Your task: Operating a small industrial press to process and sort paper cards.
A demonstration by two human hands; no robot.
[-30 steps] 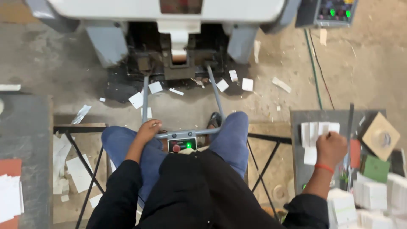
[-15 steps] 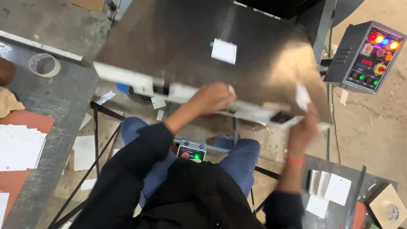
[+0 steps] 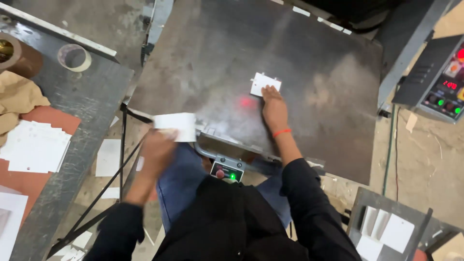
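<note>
Seated person seen from above, dark sleeves, blue jeans, working at a big grey metal plate (image 3: 309,58) tilted over the lap; right hand (image 3: 274,107) lies flat on the plate, fingers stretched forward and together, fingertips pressing the lower edge of a small white card (image 3: 265,83) that sits near the plate's middle, card flat on the metal with small tabs at its top edge; orange band on the right wrist; a red light spot (image 3: 247,102) on the plate just left of that hand; left hand (image 3: 157,147) is off the plate at its lower left corner, motion-blurred, fingers curled around a white card stack (image 3: 176,126) held up just beside the plate's edge, exact finger placement hard to tell from blur; under the plate's near edge a small control box (image 3: 227,172) with a red button and a lit green lamp, between the knees; to the left a scratched grey side table (image 3: 82,101) carrying a tape roll (image 3: 74,57), a second brown tape roll (image 3: 12,50) at the frame edge, a tan cloth (image 3: 19,99), and a pile of white die-cut sheets (image 3: 34,147) on an orange-brown board; far right a slanted control panel (image 3: 442,84) with lit coloured buttons and red digits; lower right a grey tray (image 3: 367,203) holding more white cards (image 3: 389,232); paper scraps on the floor below the table
</note>
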